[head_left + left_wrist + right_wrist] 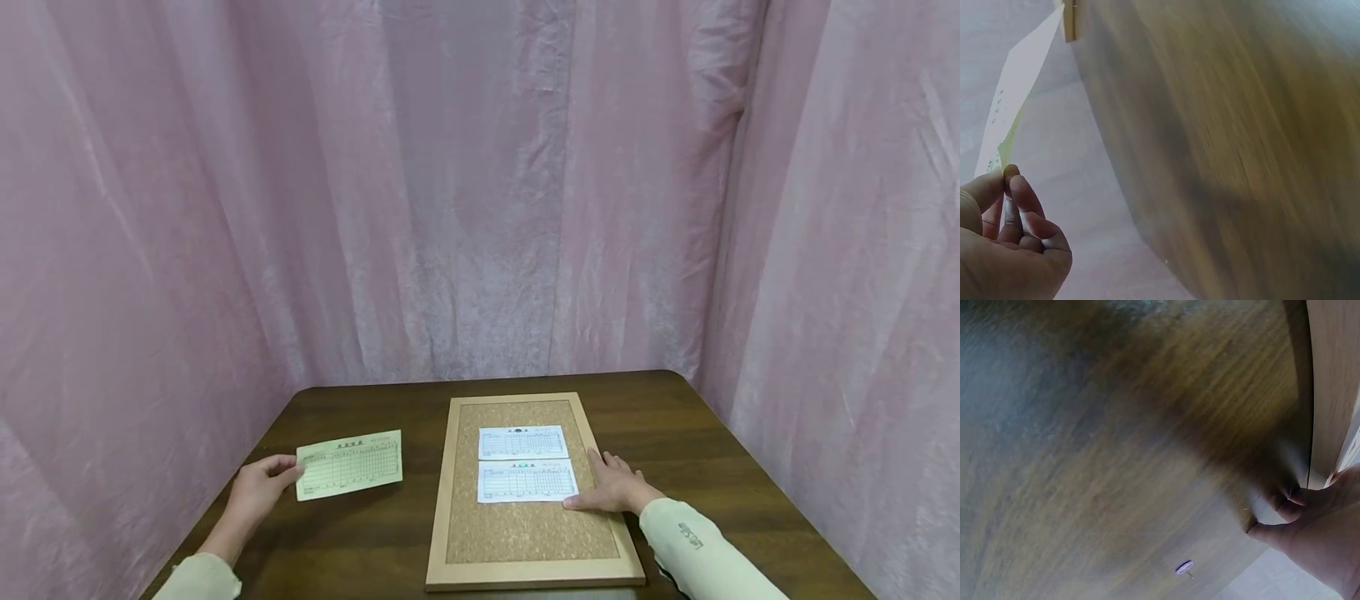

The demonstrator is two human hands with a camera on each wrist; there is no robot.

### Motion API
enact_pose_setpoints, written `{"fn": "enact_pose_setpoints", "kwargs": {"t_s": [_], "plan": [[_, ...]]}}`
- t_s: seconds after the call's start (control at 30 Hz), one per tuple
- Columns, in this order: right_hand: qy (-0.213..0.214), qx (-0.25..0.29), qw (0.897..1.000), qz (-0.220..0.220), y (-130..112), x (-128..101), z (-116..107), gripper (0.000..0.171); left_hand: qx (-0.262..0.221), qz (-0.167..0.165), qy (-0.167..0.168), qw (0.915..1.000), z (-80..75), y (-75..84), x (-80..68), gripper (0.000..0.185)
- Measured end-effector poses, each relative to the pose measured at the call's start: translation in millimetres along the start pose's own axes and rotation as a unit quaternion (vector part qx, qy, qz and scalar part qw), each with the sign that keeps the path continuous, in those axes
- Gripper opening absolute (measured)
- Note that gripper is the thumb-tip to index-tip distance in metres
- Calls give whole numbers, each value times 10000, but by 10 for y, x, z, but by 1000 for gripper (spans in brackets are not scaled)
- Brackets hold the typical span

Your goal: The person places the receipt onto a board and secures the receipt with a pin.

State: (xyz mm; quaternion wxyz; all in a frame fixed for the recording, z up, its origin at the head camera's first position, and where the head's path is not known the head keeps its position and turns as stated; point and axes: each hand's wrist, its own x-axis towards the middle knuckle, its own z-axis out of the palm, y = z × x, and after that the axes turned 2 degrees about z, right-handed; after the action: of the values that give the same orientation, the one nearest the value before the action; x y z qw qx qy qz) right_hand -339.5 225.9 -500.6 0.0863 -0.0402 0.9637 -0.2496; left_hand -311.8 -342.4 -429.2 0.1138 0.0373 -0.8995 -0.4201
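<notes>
Hands apart on a dark wooden table (375,533), pink curtains (480,183) all around.

Your left hand (258,490) is at about 8 o'clock of the table. It pinches the left edge of a yellowish form slip (349,464) between thumb and fingers. In the left wrist view the fingers (1022,194) curl round the slip's edge (1013,100), and the slip stands lifted off the wood, angled up and away from the palm. From the head view it sits just left of the cork board, apart from it.

Cork board (525,533) with a light wooden frame lies flat at 6 o'clock, long side running away from you. Two white form slips are on the cork: the upper slip (522,442) toward 12 o'clock, the lower slip (527,481) right below it, their edges touching or nearly so.

Your right hand (611,487) rests at 3 o'clock of the lower slip, fingers straight and spread, lying flat over the board's right frame. It grips nothing. Thumb tip is just beside the lower slip's right corner.

Right wrist view: a small pale pushpin (1184,569) lies on the table near the hand. The frame's edge (1329,394) runs along the right side.
</notes>
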Motion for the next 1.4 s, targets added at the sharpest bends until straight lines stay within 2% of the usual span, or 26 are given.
{"fn": "enact_pose_setpoints", "kwargs": {"t_s": [0.2, 0.53, 0.73, 0.93, 1.23, 1.4], "plan": [[-6, -22, 10000, -1, 24, 20, 16, 126, -812, -142, 62, 9966, 218, 69, 65, 35], [1, -33, 10000, -65, 39, 8, -38, 125, -1530, -91, 55, 9882, 514, 365, 176, 34], [-81, 65, 9999, -107, 65, 40, -42, 130, -1741, -49, 37, 9847, 631, 497, 190, 32], [-41, 172, 9997, -180, 141, 112, 9, 135, -1743, -91, 22, 9847, 690, 542, 194, 33], [-150, 151, 9995, -229, 41, 22, -81, 124, -1944, -102, 17, 9809, 744, 587, 168, 32], [-174, 313, 9989, -308, 41, 9, -92, 119, -2063, -149, -23, 9784, 764, 619, 148, 31]]}}
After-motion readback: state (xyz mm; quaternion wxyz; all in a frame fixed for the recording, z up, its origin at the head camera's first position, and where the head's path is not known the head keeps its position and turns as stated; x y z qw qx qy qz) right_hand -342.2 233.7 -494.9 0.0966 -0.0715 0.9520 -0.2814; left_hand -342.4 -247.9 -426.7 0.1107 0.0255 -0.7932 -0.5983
